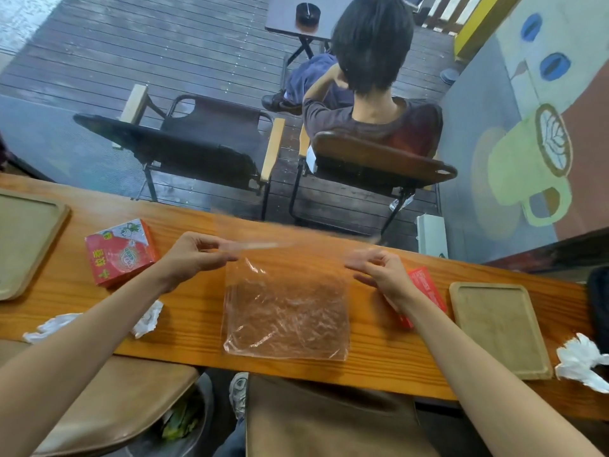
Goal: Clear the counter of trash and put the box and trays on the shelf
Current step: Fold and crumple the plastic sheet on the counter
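While both hands hover over the wooden tabletop [296,374], the left hand [194,255] and right hand [379,275] each pinch the blurred top edge of a clear plastic bag [286,318], fingers closed on it. Left of the bag sits a red box [120,252]; trays [499,328] lie at both ends, with crumpled tissues [580,361] nearby.

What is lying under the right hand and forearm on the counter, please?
A red packet lies on the wooden counter, partly beneath the right hand and wrist. Only its far end and outer edge show; the rest, including most of its print, is covered.
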